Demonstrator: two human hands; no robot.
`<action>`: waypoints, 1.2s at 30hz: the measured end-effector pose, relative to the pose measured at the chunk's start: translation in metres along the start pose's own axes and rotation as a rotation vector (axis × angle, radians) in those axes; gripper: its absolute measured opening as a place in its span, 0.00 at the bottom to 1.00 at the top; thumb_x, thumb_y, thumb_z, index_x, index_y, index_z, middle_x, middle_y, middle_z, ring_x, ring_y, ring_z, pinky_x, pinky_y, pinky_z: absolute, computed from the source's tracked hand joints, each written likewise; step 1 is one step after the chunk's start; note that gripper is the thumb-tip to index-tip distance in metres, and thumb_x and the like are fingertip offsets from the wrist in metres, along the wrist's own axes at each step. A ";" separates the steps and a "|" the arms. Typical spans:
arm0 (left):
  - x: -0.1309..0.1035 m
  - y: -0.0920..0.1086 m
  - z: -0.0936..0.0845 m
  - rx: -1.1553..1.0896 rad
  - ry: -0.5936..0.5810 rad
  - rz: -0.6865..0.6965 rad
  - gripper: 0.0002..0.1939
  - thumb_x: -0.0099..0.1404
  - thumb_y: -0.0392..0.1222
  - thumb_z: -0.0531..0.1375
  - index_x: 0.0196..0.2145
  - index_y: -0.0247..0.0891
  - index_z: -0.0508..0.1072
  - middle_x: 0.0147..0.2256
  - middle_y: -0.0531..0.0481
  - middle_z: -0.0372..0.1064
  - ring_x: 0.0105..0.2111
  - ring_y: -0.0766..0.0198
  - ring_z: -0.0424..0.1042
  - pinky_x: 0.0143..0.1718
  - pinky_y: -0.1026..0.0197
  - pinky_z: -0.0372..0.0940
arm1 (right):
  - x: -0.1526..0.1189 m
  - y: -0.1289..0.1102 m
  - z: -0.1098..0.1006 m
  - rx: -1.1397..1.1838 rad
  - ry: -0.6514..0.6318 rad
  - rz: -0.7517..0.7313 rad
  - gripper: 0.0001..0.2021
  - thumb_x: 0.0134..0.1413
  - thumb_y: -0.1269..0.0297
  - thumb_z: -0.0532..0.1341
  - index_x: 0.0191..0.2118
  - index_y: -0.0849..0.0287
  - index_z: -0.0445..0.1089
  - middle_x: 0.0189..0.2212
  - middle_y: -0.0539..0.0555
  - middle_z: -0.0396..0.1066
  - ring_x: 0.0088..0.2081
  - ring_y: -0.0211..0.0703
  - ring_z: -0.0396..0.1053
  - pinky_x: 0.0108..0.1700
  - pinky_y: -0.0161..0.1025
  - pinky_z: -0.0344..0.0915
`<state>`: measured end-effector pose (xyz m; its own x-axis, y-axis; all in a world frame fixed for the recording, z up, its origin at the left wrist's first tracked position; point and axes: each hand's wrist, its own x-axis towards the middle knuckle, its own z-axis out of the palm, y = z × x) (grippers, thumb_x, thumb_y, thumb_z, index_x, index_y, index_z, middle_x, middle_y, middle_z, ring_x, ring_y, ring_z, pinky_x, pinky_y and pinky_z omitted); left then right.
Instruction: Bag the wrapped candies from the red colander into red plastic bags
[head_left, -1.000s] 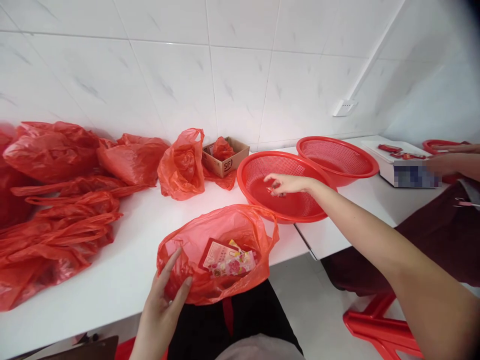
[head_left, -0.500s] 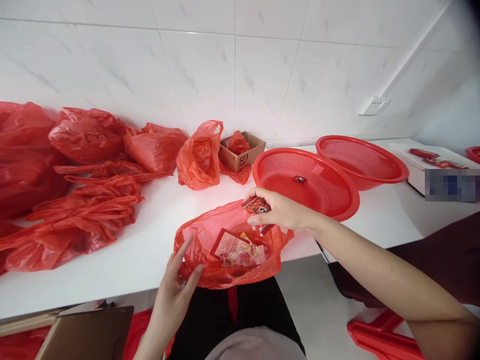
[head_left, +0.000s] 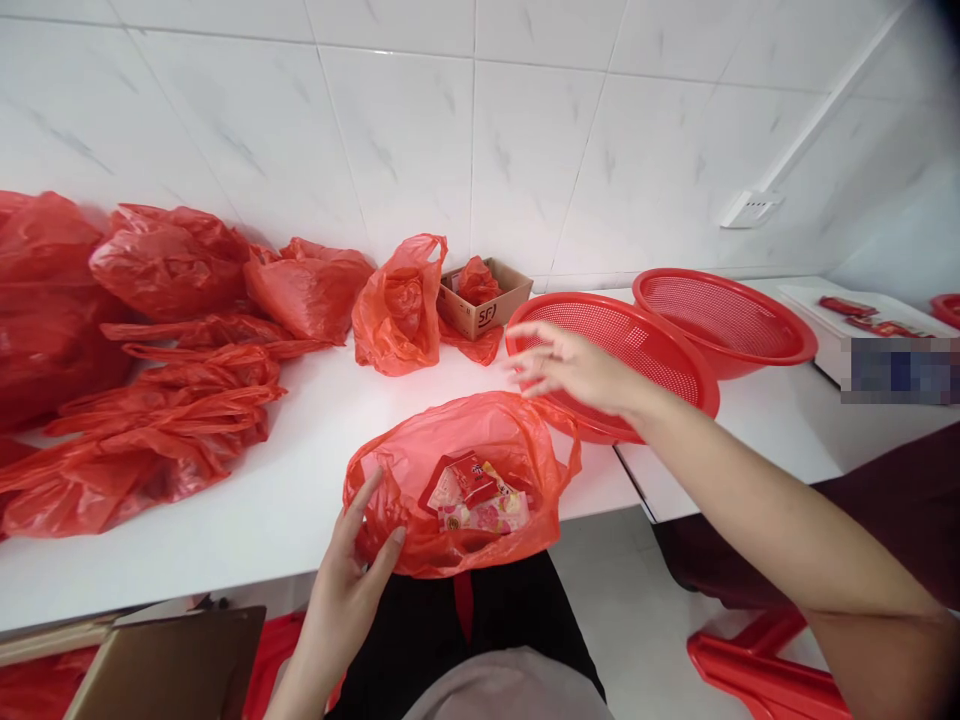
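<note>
A red plastic bag [head_left: 487,555] lies with its mouth wide at the table's front edge. My left hand [head_left: 352,560] holds its left rim between thumb and fingers; part of that grip is hidden by the film. Inside the bag are a red packet [head_left: 474,477] with dark print and a pink floral packet [head_left: 487,514], with other small packets partly covered under them. Above the bag's far right side, my right hand [head_left: 574,370] is held with fingers spread and slightly blurred, nothing in it. It hovers in front of the nearer red basket [head_left: 675,385], whose inside it partly hides.
A second red basket [head_left: 724,320] stands behind. Filled red bags [head_left: 311,285] and flattened red bags [head_left: 172,430] lie on the left. A small cardboard box [head_left: 499,300] sits by the wall. At right, a white scale [head_left: 806,300] bears red packets, near another person's dark clothing [head_left: 877,520].
My right hand has let go of the red packet, which now lies in the bag, and has moved up and right towards the basket. My left hand has stayed at the bag's rim.
</note>
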<state>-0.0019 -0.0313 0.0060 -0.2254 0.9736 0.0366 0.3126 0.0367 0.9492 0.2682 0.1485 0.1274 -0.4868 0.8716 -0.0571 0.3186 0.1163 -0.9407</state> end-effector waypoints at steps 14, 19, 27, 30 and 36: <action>-0.001 0.004 0.007 -0.065 0.067 -0.050 0.31 0.63 0.52 0.60 0.63 0.52 0.60 0.65 0.51 0.55 0.67 0.52 0.47 0.67 0.45 0.42 | 0.046 0.123 -0.147 -0.850 0.077 0.504 0.34 0.46 0.73 0.64 0.62 0.56 0.60 0.55 0.62 0.67 0.54 0.56 0.67 0.52 0.46 0.65; 0.004 0.006 0.009 -0.019 0.071 -0.041 0.31 0.63 0.53 0.60 0.62 0.53 0.61 0.65 0.52 0.55 0.67 0.52 0.46 0.67 0.45 0.43 | 0.050 0.125 -0.134 -0.776 -0.037 0.484 0.21 0.41 0.75 0.64 0.46 0.59 0.70 0.46 0.62 0.71 0.47 0.57 0.70 0.46 0.48 0.67; 0.008 0.002 0.008 -0.042 0.070 -0.025 0.31 0.63 0.54 0.60 0.63 0.51 0.60 0.65 0.50 0.56 0.67 0.51 0.47 0.66 0.45 0.44 | 0.021 0.044 -0.088 -0.280 -0.259 0.180 0.19 0.55 0.66 0.58 0.53 0.53 0.60 0.45 0.54 0.69 0.38 0.38 0.72 0.42 0.38 0.70; 0.010 0.005 0.008 -0.026 0.065 -0.029 0.31 0.63 0.53 0.60 0.62 0.51 0.60 0.64 0.51 0.57 0.66 0.52 0.48 0.66 0.46 0.43 | -0.003 0.006 -0.044 -0.126 -0.355 -0.033 0.21 0.58 0.59 0.59 0.56 0.52 0.58 0.49 0.57 0.67 0.38 0.39 0.72 0.41 0.40 0.70; 0.009 0.014 0.008 -0.029 0.095 -0.033 0.32 0.62 0.53 0.61 0.62 0.50 0.61 0.64 0.50 0.57 0.67 0.51 0.47 0.67 0.46 0.42 | -0.054 0.006 -0.001 -0.769 0.151 -0.123 0.28 0.60 0.51 0.57 0.64 0.47 0.55 0.62 0.59 0.59 0.60 0.55 0.61 0.57 0.53 0.62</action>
<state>0.0075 -0.0198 0.0168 -0.3223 0.9460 0.0336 0.2768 0.0602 0.9590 0.2966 0.1026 0.1254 -0.4564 0.8802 0.1299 0.7692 0.4637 -0.4397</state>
